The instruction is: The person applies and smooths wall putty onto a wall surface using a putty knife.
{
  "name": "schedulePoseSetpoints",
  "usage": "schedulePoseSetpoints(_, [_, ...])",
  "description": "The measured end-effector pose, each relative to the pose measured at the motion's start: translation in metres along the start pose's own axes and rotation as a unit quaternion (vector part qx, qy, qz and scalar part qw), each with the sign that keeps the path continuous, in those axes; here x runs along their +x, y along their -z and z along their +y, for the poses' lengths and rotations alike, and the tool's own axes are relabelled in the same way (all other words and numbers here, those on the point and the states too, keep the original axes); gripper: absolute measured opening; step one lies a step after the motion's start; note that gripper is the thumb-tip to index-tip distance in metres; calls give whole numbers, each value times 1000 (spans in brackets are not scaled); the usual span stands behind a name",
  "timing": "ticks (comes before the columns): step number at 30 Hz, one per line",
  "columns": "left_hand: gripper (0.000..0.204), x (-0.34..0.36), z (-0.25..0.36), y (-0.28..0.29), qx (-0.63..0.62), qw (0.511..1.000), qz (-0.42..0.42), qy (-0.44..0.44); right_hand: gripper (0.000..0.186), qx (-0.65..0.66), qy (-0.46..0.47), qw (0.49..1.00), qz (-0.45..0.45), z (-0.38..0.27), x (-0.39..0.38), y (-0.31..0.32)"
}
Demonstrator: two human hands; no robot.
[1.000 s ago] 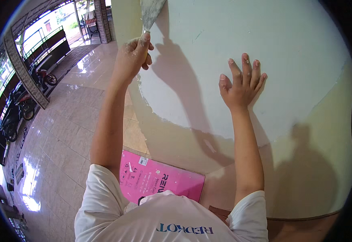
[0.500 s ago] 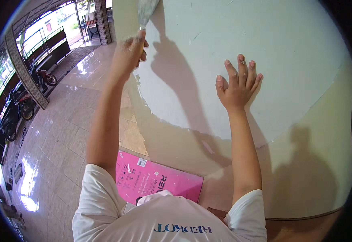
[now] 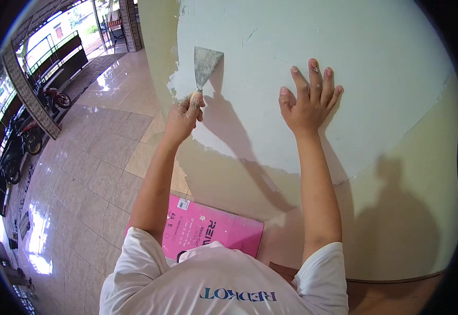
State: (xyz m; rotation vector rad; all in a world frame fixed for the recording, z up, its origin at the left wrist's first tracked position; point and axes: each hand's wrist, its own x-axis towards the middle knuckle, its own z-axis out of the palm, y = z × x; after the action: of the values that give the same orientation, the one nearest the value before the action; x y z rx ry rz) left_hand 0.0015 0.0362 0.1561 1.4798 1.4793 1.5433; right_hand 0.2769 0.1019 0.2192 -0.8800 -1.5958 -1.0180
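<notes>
My left hand (image 3: pixel 183 118) is closed around the handle of a putty knife (image 3: pixel 207 65), its broad blade pointing up and smeared with grey-white filler. Dried filler also speckles the fingers. The blade is at the wall, close to the left border of a white filler patch (image 3: pixel 271 126); whether its edge touches cannot be made out. My right hand (image 3: pixel 311 102) lies against the patch with fingers spread and holds nothing. Around the patch, the wall (image 3: pixel 208 170) is beige, and the patch's border is ragged.
A flat pink cardboard piece (image 3: pixel 229 228) lies on the floor below the wall. Glossy tiles (image 3: pixel 90 173) stretch to the left. Parked motorbikes (image 3: pixel 27 139), a patterned pillar (image 3: pixel 29 86) and a dark railing (image 3: pixel 64 60) stand farther left. My shadow falls on the wall.
My left hand has come down and slightly right with the putty knife, so the whole blade now shows. My right hand stays flat on the wall, with almost no shift.
</notes>
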Motion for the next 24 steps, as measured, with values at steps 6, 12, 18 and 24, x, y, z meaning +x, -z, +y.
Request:
schedulePoseSetpoints(6, [44,-69,-131,-39,68,998,9,4,43,14,-1,1000,-2,-5,4,1])
schedulePoseSetpoints(12, [44,-86,-152,-50,71,997,-2,27,41,13,-2,1000,-6,-4,1,0])
schedulePoseSetpoints(18, [47,-42,-80,-37,91,995,-4,32,41,-1,2,1000,-3,4,3,3])
schedulePoseSetpoints(24, [44,-152,-246,-82,57,971,-105,205,39,16,1,1000,6,-4,-2,-6])
